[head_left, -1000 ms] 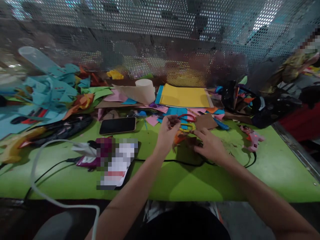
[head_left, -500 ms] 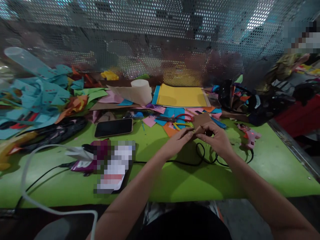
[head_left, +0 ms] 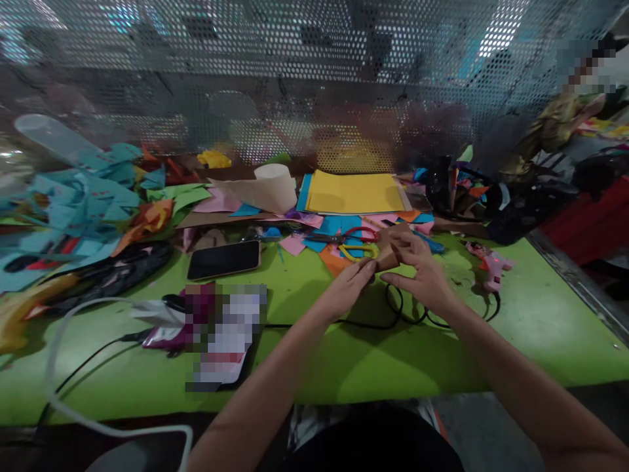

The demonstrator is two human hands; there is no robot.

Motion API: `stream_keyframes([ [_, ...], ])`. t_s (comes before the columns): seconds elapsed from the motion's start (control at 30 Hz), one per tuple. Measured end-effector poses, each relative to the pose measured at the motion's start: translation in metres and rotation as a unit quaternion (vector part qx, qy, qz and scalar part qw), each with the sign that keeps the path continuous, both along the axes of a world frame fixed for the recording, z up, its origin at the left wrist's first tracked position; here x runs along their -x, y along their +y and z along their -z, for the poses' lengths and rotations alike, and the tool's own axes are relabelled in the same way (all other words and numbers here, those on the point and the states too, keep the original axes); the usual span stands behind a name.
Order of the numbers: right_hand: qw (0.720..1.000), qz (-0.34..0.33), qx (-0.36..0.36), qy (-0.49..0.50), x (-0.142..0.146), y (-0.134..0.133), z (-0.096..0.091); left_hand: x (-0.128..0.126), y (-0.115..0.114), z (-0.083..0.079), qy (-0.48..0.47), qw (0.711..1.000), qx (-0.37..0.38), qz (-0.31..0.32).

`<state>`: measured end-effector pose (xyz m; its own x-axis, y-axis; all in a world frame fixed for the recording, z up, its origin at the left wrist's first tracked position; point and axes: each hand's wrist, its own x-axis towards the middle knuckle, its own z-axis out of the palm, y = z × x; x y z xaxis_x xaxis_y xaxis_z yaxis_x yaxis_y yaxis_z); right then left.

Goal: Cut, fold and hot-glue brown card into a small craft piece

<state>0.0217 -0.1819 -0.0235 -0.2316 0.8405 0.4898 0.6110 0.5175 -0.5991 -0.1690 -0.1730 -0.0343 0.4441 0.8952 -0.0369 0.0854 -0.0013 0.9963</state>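
Both my hands meet over the green table [head_left: 515,328] and pinch a small brown paper piece [head_left: 386,257] between them. My left hand [head_left: 350,286] grips its lower left corner with thumb and fingers closed. My right hand [head_left: 422,270] wraps over its right side, fingers curled. Just behind the paper lie scissors with red and yellow handles [head_left: 361,242] on blue and orange scraps. A black cable [head_left: 393,314] loops under my hands.
A phone [head_left: 223,259] lies face up at centre left. A pink glue gun [head_left: 489,269] rests at the right. Yellow paper sheets [head_left: 354,193], a paper roll [head_left: 272,183] and heaps of teal scraps [head_left: 83,190] crowd the back. A perforated metal screen stands behind.
My hands left the scissors and scraps, came together and lifted the brown paper piece slightly off the table. The view shifted a little downward.
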Motion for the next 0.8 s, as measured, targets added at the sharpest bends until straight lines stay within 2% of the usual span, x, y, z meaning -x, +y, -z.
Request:
stream_keyframes([
  [0.07,0.999,-0.030,0.035,0.017,0.001,0.000,0.001,0.001,0.000,-0.002,0.007,1.000,-0.010,-0.002],
  [0.17,0.997,-0.040,0.057,0.022,0.002,-0.001,0.001,0.002,0.001,-0.001,0.022,1.000,-0.014,-0.002],
  [0.37,0.998,-0.034,0.047,0.021,0.003,-0.002,0.000,0.003,0.003,0.002,0.042,0.998,-0.046,0.007],
  [0.5,0.998,-0.054,0.035,0.008,0.000,-0.001,0.006,-0.001,0.001,0.001,0.040,0.996,-0.075,0.030],
  [0.63,1.000,-0.022,-0.003,-0.007,-0.010,-0.001,0.005,-0.009,0.006,0.004,0.034,0.995,-0.083,0.040],
  [0.73,0.992,0.062,-0.108,0.009,-0.006,-0.007,-0.013,-0.011,0.019,0.014,0.012,0.997,-0.067,-0.037],
  [0.8,0.988,0.066,-0.141,0.010,0.009,-0.017,-0.031,-0.011,0.025,0.021,-0.015,0.995,-0.072,-0.070],
])
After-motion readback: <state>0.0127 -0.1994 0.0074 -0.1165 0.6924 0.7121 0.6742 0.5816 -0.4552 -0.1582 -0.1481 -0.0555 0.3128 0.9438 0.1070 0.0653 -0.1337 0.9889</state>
